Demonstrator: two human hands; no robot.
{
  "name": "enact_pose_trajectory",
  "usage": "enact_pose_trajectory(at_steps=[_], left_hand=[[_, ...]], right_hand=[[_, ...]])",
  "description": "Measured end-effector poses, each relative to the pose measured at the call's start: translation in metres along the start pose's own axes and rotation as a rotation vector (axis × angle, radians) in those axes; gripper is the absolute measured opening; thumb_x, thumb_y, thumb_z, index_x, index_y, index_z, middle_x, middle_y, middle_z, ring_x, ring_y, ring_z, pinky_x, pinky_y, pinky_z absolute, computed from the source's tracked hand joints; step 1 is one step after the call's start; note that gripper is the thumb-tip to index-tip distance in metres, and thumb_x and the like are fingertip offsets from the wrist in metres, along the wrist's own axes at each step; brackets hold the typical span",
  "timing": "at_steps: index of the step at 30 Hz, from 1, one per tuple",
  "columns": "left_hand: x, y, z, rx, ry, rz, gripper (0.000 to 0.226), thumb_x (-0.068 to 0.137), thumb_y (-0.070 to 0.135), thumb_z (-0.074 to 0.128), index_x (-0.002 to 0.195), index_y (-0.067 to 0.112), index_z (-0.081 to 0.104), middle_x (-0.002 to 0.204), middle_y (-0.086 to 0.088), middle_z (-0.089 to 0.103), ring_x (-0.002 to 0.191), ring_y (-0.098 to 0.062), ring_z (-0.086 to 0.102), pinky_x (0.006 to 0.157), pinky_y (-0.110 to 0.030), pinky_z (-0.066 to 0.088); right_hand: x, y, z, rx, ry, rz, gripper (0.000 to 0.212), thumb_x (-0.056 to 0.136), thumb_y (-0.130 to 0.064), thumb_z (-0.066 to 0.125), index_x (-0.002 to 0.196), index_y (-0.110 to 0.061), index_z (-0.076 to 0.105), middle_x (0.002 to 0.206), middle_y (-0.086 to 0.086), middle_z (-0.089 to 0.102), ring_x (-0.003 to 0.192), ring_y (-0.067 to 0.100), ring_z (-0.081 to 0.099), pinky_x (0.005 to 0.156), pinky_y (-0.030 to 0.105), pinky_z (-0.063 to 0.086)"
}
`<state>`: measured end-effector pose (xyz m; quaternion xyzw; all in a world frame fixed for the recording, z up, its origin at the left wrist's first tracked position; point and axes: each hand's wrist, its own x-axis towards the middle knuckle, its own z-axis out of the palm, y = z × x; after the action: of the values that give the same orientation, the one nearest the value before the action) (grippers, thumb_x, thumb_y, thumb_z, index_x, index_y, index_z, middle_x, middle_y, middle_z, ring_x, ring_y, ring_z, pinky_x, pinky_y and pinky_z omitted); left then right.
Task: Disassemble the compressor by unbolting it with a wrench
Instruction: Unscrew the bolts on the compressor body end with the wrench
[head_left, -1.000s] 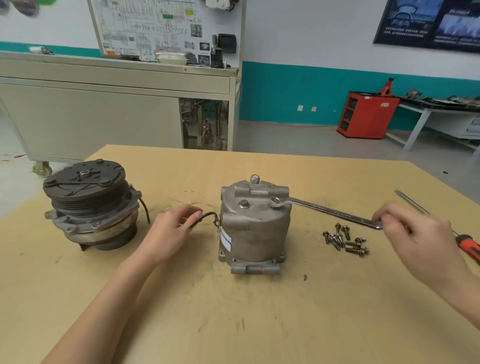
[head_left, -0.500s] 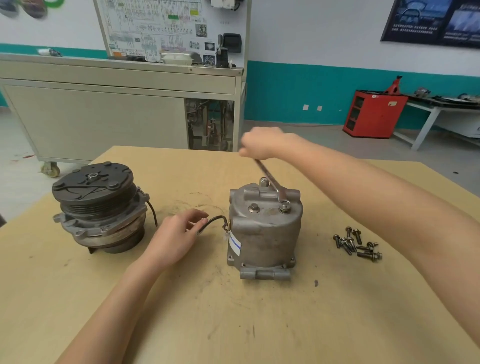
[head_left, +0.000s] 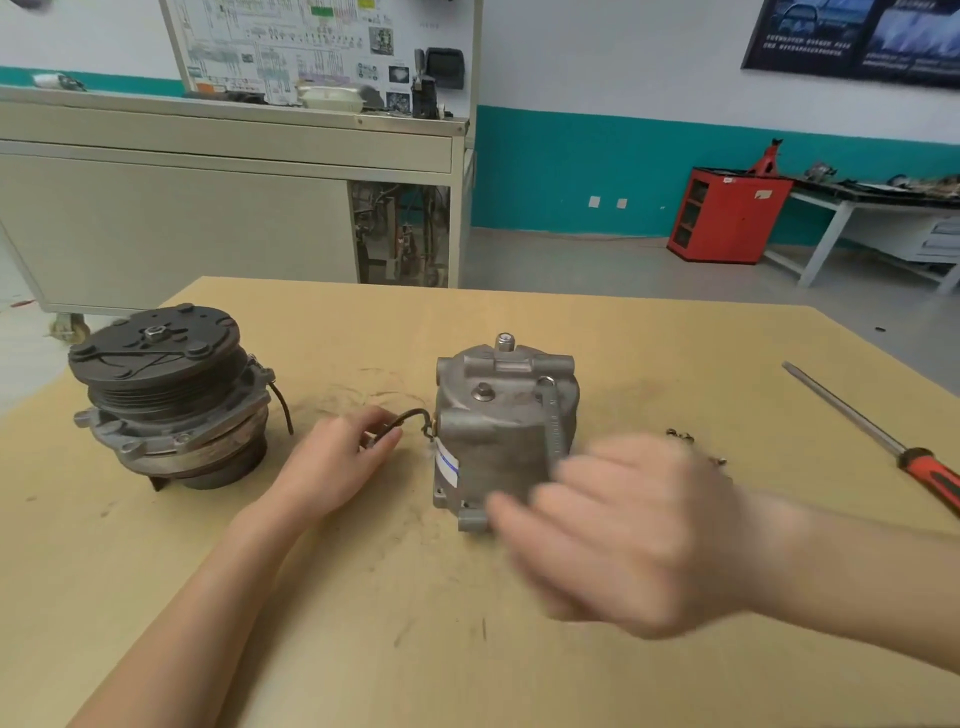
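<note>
The grey compressor body (head_left: 493, 431) stands upright in the middle of the wooden table (head_left: 649, 353). A steel wrench (head_left: 553, 421) sits on a bolt at the top right of the body, with its handle pointing toward me. My right hand (head_left: 618, 535) is blurred in front of the body and grips the wrench handle. My left hand (head_left: 337, 462) rests on the table left of the body and holds its black wire (head_left: 410, 418) between the fingers. A second bolt (head_left: 484, 391) stands on the top face.
A clutch and pulley assembly (head_left: 166, 395) sits at the table's left. Several loose bolts (head_left: 693, 441) lie right of the body, partly behind my right hand. A red-handled screwdriver (head_left: 883, 441) lies at the right edge. A cabinet and a red box stand behind.
My right hand has swung the wrench handle from the right, round the far side of the body, to the near side. My left hand has stayed on the wire.
</note>
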<state>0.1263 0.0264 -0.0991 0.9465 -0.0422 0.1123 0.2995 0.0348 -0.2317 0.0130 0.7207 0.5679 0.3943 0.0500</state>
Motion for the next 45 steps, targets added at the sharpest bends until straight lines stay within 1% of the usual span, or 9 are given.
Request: enact_pose_trajectory(at_steps=[7, 10, 18, 25, 33, 35, 36, 39, 45], left_hand=[[0.002, -0.003, -0.008, -0.042, 0.047, 0.015, 0.016, 0.097, 0.026, 0.057, 0.108, 0.024, 0.068, 0.092, 0.012, 0.068, 0.092, -0.015, 0.066, 0.085, -0.04, 0.053], [0.002, -0.002, -0.007, -0.038, 0.063, 0.032, 0.016, 0.096, 0.023, 0.059, 0.108, 0.023, 0.069, 0.086, 0.012, 0.069, 0.087, -0.014, 0.067, 0.081, -0.038, 0.053], [0.0, -0.002, -0.004, 0.014, 0.023, 0.008, 0.016, 0.096, 0.032, 0.056, 0.109, 0.028, 0.065, 0.084, 0.013, 0.069, 0.084, -0.013, 0.064, 0.076, -0.035, 0.051], [-0.001, -0.002, -0.003, 0.048, 0.0, 0.006, 0.016, 0.097, 0.035, 0.053, 0.109, 0.029, 0.063, 0.085, 0.013, 0.07, 0.082, -0.013, 0.062, 0.072, -0.032, 0.048], [-0.006, -0.001, 0.001, 0.049, 0.034, -0.012, 0.018, 0.093, 0.024, 0.061, 0.105, 0.014, 0.07, 0.099, -0.008, 0.072, 0.094, -0.03, 0.063, 0.066, -0.026, 0.044], [-0.004, -0.001, 0.001, 0.113, 0.01, -0.002, 0.022, 0.091, 0.026, 0.061, 0.11, 0.019, 0.067, 0.098, -0.008, 0.072, 0.088, -0.029, 0.062, 0.056, -0.025, 0.036], [-0.002, -0.001, 0.0, 0.146, 0.007, 0.011, 0.024, 0.093, 0.03, 0.058, 0.114, 0.021, 0.065, 0.098, -0.006, 0.072, 0.089, -0.029, 0.062, 0.058, -0.029, 0.035], [0.001, -0.005, 0.0, 0.164, 0.054, 0.029, 0.027, 0.096, 0.039, 0.051, 0.116, 0.025, 0.063, 0.096, 0.001, 0.072, 0.083, -0.021, 0.06, 0.062, -0.032, 0.035], [0.002, -0.008, -0.002, 0.148, 0.073, 0.055, 0.028, 0.095, 0.044, 0.051, 0.118, 0.033, 0.06, 0.087, 0.014, 0.067, 0.077, -0.012, 0.056, 0.062, -0.03, 0.038]], right_hand=[[-0.112, 0.054, -0.011, 0.319, -0.028, 1.034, 0.029, 0.091, -0.024, 0.044, 0.08, -0.015, 0.069, 0.054, 0.003, 0.057, 0.046, 0.007, 0.038, 0.047, 0.014, 0.029], [-0.101, 0.112, 0.023, 0.378, -0.194, 1.24, 0.032, 0.093, -0.019, 0.049, 0.063, -0.022, 0.059, 0.049, -0.005, 0.046, 0.046, 0.008, 0.035, 0.047, 0.022, 0.028], [0.027, 0.21, 0.14, 0.249, -0.762, 0.889, 0.038, 0.098, -0.033, 0.046, 0.069, -0.011, 0.058, 0.065, 0.004, 0.052, 0.063, 0.02, 0.048, 0.057, 0.029, 0.037], [0.143, 0.137, 0.165, 0.206, -0.708, 0.438, 0.024, 0.095, -0.025, 0.045, 0.095, -0.009, 0.062, 0.076, 0.0, 0.053, 0.08, 0.022, 0.053, 0.063, 0.031, 0.041], [0.12, 0.005, 0.058, -0.149, -0.585, -0.194, 0.027, 0.091, -0.023, 0.045, 0.106, -0.028, 0.067, 0.094, -0.01, 0.067, 0.077, 0.0, 0.056, 0.044, 0.023, 0.009], [0.077, -0.007, 0.019, -0.103, -0.401, -0.172, 0.015, 0.085, -0.026, 0.055, 0.077, -0.026, 0.067, 0.067, -0.009, 0.063, 0.044, 0.008, 0.042, 0.047, 0.025, 0.012], [0.051, -0.005, 0.004, -0.041, -0.265, -0.15, 0.023, 0.088, -0.025, 0.056, 0.065, -0.023, 0.06, 0.057, -0.005, 0.052, 0.057, 0.021, 0.019, 0.048, 0.026, 0.015], [-0.02, 0.012, -0.024, -0.002, -0.11, 0.012, 0.045, 0.095, -0.022, 0.04, 0.057, -0.013, 0.061, 0.05, 0.001, 0.037, 0.043, 0.02, 0.03, 0.042, 0.025, 0.024], [-0.085, 0.053, -0.019, 0.355, 0.139, 0.968, 0.027, 0.085, -0.023, 0.043, 0.072, -0.009, 0.062, 0.059, -0.014, 0.055, 0.05, 0.001, 0.044, 0.048, 0.008, 0.029]])
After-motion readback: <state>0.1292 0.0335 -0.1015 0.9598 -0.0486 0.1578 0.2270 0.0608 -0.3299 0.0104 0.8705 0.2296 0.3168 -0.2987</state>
